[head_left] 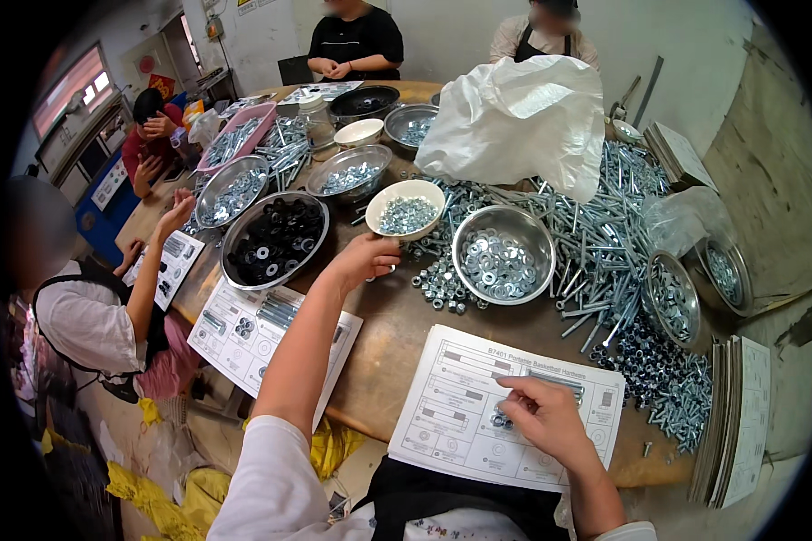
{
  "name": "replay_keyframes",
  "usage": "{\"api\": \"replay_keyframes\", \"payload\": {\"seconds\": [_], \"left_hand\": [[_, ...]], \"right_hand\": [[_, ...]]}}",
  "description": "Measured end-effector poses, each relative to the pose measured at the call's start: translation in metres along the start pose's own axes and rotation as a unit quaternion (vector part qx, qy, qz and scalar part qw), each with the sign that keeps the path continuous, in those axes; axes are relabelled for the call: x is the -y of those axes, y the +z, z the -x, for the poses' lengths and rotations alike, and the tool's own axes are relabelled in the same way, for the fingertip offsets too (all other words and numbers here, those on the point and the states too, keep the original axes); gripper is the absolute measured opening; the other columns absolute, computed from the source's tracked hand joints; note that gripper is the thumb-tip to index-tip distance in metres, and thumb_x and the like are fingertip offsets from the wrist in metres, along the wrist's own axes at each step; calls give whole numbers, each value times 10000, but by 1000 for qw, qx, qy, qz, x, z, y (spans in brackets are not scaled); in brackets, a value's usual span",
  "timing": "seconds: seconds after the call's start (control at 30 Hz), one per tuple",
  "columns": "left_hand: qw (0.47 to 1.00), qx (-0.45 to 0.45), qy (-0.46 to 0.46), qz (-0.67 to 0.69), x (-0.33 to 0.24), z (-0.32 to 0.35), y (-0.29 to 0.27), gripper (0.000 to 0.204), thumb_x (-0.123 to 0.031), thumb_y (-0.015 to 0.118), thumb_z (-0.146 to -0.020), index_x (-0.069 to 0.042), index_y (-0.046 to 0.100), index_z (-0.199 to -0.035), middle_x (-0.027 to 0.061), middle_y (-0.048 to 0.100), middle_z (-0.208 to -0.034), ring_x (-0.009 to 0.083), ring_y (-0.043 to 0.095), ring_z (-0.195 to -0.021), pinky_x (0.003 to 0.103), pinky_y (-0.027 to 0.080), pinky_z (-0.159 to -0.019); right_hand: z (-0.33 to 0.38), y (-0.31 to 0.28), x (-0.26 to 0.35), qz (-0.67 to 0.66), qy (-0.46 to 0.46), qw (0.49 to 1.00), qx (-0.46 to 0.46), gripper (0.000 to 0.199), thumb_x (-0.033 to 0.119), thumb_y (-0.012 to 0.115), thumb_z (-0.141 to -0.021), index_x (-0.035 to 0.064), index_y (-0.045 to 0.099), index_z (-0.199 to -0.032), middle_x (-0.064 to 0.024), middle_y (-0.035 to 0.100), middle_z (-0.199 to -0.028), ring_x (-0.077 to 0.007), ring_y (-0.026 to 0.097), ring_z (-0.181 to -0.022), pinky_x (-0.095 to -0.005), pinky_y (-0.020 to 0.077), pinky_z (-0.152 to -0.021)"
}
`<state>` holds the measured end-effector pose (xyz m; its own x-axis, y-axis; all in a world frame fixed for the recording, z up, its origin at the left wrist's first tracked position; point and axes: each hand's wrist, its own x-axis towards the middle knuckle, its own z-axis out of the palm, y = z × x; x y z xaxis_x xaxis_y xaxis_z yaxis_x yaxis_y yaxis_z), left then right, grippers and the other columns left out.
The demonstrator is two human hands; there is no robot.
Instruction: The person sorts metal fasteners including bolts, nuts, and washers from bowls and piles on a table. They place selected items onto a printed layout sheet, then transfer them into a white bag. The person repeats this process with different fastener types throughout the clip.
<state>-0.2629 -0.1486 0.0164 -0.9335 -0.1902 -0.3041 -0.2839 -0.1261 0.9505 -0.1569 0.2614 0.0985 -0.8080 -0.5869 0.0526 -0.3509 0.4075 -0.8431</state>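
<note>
My left hand [366, 261] reaches over the table just below a cream bowl [406, 236] of small shiny washers. Its fingers are curled together, and what they hold is hidden. My right hand [547, 417] hovers over a stack of printed sheets [447, 397] in front of me, index finger stretched out and thumb apart from it. A few nuts [500, 420] lie on the top sheet by that thumb, and bolts [559, 386] lie above the fingers. Loose nuts [442, 285] are heaped to the right of my left hand, beside a steel bowl [503, 255] of flat washers.
A steel bowl of black washers [275, 239] stands left of my forearm, above another sheet [338, 374] with parts on it. Long bolts [595, 234] pile up on the right, partly under a white plastic bag [519, 126]. Co-workers sit at the left and far sides.
</note>
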Motion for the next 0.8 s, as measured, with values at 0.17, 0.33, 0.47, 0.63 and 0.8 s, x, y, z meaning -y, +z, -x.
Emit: {"api": "replay_keyframes", "payload": {"seconds": [0.17,0.33,0.47,0.63,0.8], "left_hand": [[977,-53,-83,189,-5,-19,8,402,-315,421,-1022,-24,461,-1297,205,642,-1155,295,671,-1009,338,569,-727],[977,-81,-54,187,-20,-14,29,366,-75,418,-933,37,440,-1281,211,642,-1126,330,684,-959,349,590,-708],[982,-79,-58,162,-22,38,25,379,-65,423,-921,39,452,-1284,204,641,-1133,320,691,-963,339,594,-698],[981,-84,-102,138,15,83,17,379,-86,396,-934,38,452,-1287,223,643,-1123,332,695,-947,327,591,-687],[967,-136,-105,188,34,82,32,366,-108,400,-964,36,434,-1299,201,640,-1149,319,691,-952,342,574,-702]], "right_hand": [[-11,18,11,16,-41,998,53,327,144,713,-814,77,675,-1133,-90,694,-777,-171,655,-642,-302,507,-613],[-68,-2,-59,32,51,984,-168,568,239,708,-841,33,515,-1334,-92,690,-759,-160,651,-629,-304,505,-596],[-119,-21,-93,-201,219,949,-104,579,385,626,-938,49,452,-1376,-74,688,-828,-109,624,-629,-235,496,-540],[-158,-7,-104,-359,271,893,-24,478,433,588,-931,59,543,-1226,-111,697,-982,-203,701,-781,-279,519,-595],[-158,-11,-109,-378,306,873,-37,362,232,490,-922,13,553,-1203,-158,695,-966,-244,699,-773,-300,522,-598]]}}
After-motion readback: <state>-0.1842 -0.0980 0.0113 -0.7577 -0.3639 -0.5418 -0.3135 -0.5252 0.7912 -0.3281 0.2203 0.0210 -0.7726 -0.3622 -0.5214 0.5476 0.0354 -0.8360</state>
